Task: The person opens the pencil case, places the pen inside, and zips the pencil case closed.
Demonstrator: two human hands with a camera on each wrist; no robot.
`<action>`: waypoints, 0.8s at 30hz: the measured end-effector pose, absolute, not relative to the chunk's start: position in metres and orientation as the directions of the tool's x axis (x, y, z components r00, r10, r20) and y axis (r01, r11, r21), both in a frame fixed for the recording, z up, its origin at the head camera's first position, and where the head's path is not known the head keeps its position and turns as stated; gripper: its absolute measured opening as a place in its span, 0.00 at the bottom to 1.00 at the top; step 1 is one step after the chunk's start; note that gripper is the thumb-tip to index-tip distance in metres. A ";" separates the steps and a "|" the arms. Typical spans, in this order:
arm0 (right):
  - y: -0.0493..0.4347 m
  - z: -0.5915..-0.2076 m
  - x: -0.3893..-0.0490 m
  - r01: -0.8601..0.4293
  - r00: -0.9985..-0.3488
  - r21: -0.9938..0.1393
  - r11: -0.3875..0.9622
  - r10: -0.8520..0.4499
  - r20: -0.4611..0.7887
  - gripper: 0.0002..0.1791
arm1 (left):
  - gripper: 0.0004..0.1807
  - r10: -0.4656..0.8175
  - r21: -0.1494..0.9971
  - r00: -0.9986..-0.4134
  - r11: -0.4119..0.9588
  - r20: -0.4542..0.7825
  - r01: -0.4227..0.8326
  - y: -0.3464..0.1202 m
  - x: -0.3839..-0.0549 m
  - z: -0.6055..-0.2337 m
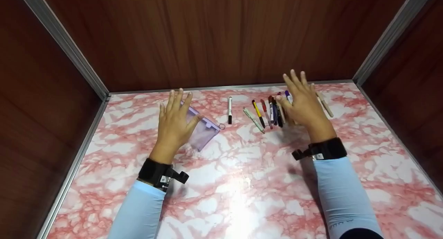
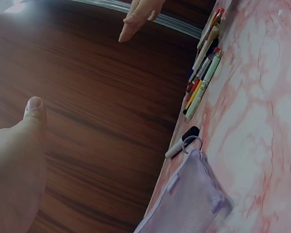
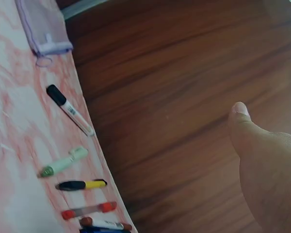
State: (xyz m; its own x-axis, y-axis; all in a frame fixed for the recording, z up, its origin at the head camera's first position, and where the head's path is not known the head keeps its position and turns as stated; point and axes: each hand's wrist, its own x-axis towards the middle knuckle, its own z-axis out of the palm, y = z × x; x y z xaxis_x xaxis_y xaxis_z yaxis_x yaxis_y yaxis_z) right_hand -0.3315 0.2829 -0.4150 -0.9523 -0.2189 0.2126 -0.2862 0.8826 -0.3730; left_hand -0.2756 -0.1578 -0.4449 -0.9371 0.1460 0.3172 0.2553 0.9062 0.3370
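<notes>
The left hand (image 1: 174, 123) — fingers spread, holding nothing — hovers with the purple pouch (image 1: 205, 135) at its three o'clock; the right hand (image 1: 303, 103) (likewise spread, gripping nothing) has pens (image 1: 271, 111) toward nine.

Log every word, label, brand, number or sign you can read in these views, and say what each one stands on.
None can be read with certainty.
Right sleeve: dark lettering near its lower end, too faint to read.
White marker with the black cap: small print on the barrel, too blurred to read.
</notes>
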 end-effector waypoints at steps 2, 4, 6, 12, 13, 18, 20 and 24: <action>0.289 -0.414 -0.332 -0.264 -0.959 -0.376 0.888 -0.199 0.203 0.47 | 0.60 0.143 0.353 -0.938 0.900 0.316 0.256 -0.158 -0.277 -0.447; 0.297 -0.415 -0.332 -0.238 -0.966 -0.391 0.889 -0.174 0.192 0.47 | 0.60 0.141 0.367 -0.940 0.895 0.309 0.255 -0.158 -0.278 -0.450; 0.306 -0.416 -0.333 -0.212 -0.972 -0.409 0.888 -0.148 0.183 0.47 | 0.59 0.133 0.380 -0.943 0.891 0.305 0.249 -0.159 -0.279 -0.455; 0.332 -0.428 -0.343 -0.142 -0.985 -0.464 0.874 -0.080 0.151 0.48 | 0.47 0.053 0.480 -0.975 0.864 0.214 0.152 -0.159 -0.283 -0.472; 0.337 -0.431 -0.344 -0.126 -0.988 -0.465 0.876 -0.068 0.140 0.48 | 0.46 0.030 0.491 -0.982 0.863 0.186 0.119 -0.158 -0.283 -0.475; 0.359 -0.446 -0.350 -0.020 -0.998 -0.458 0.889 0.008 0.058 0.51 | 0.42 -0.097 0.417 -0.990 0.908 0.104 -0.046 -0.151 -0.287 -0.490; 0.366 -0.452 -0.351 0.012 -0.999 -0.449 0.894 0.033 0.038 0.52 | 0.42 -0.124 0.371 -0.988 0.925 0.090 -0.083 -0.150 -0.288 -0.495; 0.375 -0.464 -0.352 0.043 -0.996 -0.446 0.894 0.073 0.050 0.49 | 0.45 -0.119 0.347 -0.992 0.933 0.052 -0.094 -0.151 -0.291 -0.503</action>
